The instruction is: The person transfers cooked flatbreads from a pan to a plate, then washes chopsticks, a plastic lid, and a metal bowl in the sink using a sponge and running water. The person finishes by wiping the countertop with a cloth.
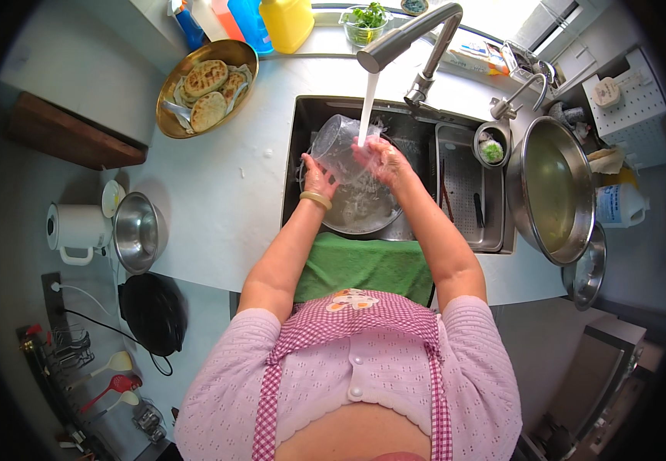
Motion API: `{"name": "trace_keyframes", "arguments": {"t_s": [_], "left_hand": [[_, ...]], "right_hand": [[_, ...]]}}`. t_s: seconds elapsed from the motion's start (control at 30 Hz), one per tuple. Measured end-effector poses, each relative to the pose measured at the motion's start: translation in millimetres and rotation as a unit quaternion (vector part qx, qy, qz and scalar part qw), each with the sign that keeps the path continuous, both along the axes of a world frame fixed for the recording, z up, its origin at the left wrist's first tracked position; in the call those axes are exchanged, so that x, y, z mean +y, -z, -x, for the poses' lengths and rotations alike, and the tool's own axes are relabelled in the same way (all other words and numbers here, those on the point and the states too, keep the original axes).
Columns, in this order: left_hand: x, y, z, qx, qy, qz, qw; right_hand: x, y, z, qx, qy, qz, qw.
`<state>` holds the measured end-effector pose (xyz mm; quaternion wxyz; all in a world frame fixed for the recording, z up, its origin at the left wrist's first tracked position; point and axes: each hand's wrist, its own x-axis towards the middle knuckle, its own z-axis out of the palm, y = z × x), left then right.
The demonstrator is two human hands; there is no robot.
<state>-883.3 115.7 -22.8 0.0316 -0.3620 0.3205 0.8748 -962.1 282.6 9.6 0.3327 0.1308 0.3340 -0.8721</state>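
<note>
A clear plastic container (338, 147) lies tilted over a round metal basin (361, 216) of water in the sink's left bowl. My left hand (320, 177), with a bangle at its wrist, grips the container's lower left side. My right hand (383, 161) is at the container's right side, wet under the stream from the faucet (393, 49); water blurs its fingertips, so I cannot tell whether it grips the container.
A green towel (361, 265) hangs over the sink's front edge. Right of the sink stands a large metal basin (557, 190) of cloudy liquid. A perforated tray (465, 230) fills the right bowl. Flatbreads (206, 80) lie in a golden bowl (165, 118) at the back left.
</note>
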Motion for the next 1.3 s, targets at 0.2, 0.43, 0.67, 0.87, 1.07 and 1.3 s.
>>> {"name": "trace_keyframes", "arguments": {"t_s": [0.2, 0.43, 0.67, 0.87, 1.07, 1.3], "left_hand": [[19, -50, -15, 0.077, 0.076, 0.000, 0.994], [19, -100, -47, 0.050, 0.174, 0.039, 0.983], [15, -120, -71, -0.024, 0.152, 0.104, 0.983], [19, -112, -76, -0.065, 0.122, 0.154, 0.978], [17, -118, -81, -0.065, 0.096, 0.325, 0.939], [10, -135, -100, 0.150, 0.071, 0.730, 0.663]], "right_hand": [[-8, -27, -41, 0.114, 0.036, -0.044, 0.992], [0, -55, -68, 0.297, -0.061, -0.251, 0.919], [-15, -72, -105, 0.533, -0.103, -0.487, 0.684], [-15, -65, -121, 0.619, -0.144, -0.533, 0.558], [-5, -83, -122, 0.623, -0.214, -0.454, 0.600], [68, -136, 7, 0.559, 0.150, -0.771, 0.266]]}}
